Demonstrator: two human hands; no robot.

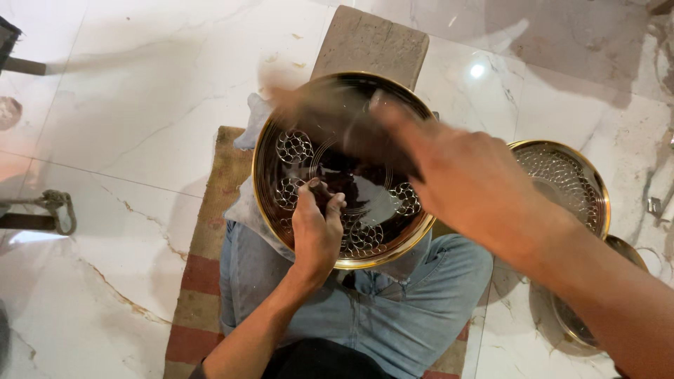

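Single head-worn camera, looking steeply down at close range, over the person's lap, engraved brass plate (pixel 344 175), marble floor (pixel 126 126)

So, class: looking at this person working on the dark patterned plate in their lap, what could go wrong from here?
1. The right hand swings a blurred tool close to the left hand, so the fingers could be struck.
2. The plate rests on the lap against a block; a blow might shift it.
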